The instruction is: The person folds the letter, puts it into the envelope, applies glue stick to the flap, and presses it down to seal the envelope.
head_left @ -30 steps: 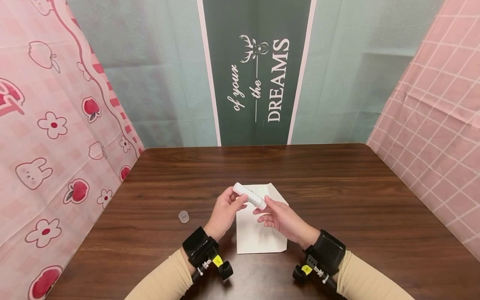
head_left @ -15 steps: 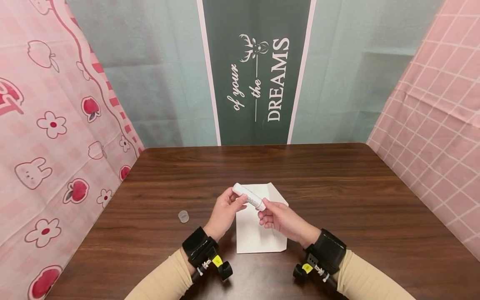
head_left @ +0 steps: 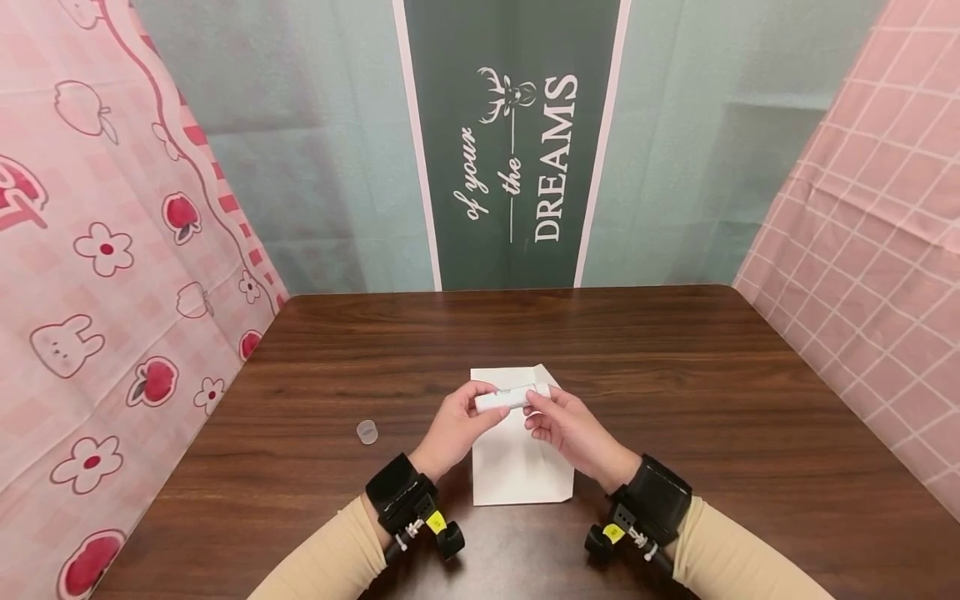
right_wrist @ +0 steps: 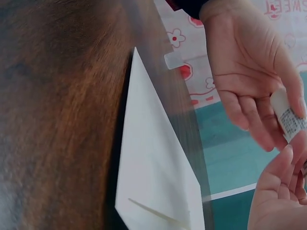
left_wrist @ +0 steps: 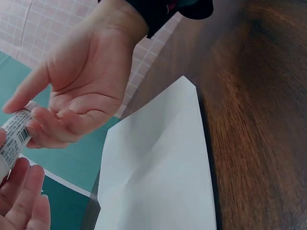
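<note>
A white glue stick [head_left: 493,402] lies almost level in the air between both hands, over a folded white paper [head_left: 517,479]. My left hand [head_left: 452,427] holds its left end between thumb and fingers. At the other end, my right hand [head_left: 576,432] pinches it with the thumb on top. Fine print and a barcode show on the glue stick [left_wrist: 18,133] in the left wrist view. Part of its surface is hidden by fingers in the right wrist view.
A small translucent cap [head_left: 367,432] sits on the brown wooden table [head_left: 300,400], left of the paper. The paper has angled edges at its right side. Printed cloths hang behind the table and on both sides.
The glue stick has swung from a slant, left end raised, to nearly level, its right end slightly higher. My right hand has moved a little up and right with it.
</note>
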Motion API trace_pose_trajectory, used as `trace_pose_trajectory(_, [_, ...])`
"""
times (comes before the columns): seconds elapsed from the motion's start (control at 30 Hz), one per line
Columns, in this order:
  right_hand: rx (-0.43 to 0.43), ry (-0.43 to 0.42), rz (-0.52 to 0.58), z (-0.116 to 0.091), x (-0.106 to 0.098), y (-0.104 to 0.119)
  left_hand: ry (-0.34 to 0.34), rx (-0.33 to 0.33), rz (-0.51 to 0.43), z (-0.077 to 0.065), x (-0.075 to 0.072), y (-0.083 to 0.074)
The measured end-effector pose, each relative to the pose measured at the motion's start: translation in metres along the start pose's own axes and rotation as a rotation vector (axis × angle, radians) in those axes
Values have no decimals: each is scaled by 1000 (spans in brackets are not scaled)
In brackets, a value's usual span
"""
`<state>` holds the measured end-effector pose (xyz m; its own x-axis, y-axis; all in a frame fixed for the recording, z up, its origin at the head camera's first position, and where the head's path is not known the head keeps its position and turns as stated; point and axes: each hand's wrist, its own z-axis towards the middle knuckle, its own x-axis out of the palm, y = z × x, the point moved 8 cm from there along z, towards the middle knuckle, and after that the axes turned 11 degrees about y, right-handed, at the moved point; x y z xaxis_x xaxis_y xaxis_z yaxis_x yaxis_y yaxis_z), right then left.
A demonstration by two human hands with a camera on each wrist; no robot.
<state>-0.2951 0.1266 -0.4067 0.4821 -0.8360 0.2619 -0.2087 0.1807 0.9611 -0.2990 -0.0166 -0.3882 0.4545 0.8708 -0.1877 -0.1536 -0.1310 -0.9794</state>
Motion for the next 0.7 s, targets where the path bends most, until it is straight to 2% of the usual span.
trace_pose_trajectory(0.13, [-21, -42, -77, 1, -1, 4, 12, -3, 110, 1, 2, 0])
trace_pose_trajectory(0.3, [-51, -106, -308, 3, -5, 10, 54, 25, 263, 3, 9, -3])
trace_pose_trajectory(0.43, [-88, -72, -476, 5, -2, 15, 96, 34, 345, 4, 17, -4])
trace_pose_trajectory(0.53, [-117, -36, -617, 5, 1, 19, 135, 6, 424, 5, 21, -1])
trace_pose_trajectory(0.6, [-136, -36, -749, 5, 1, 22, 160, -22, 526, 7, 24, 2])
trace_pose_trajectory(0.7, [-155, -70, -932, 3, -2, 25, 201, -93, 748, 10, 27, 10])
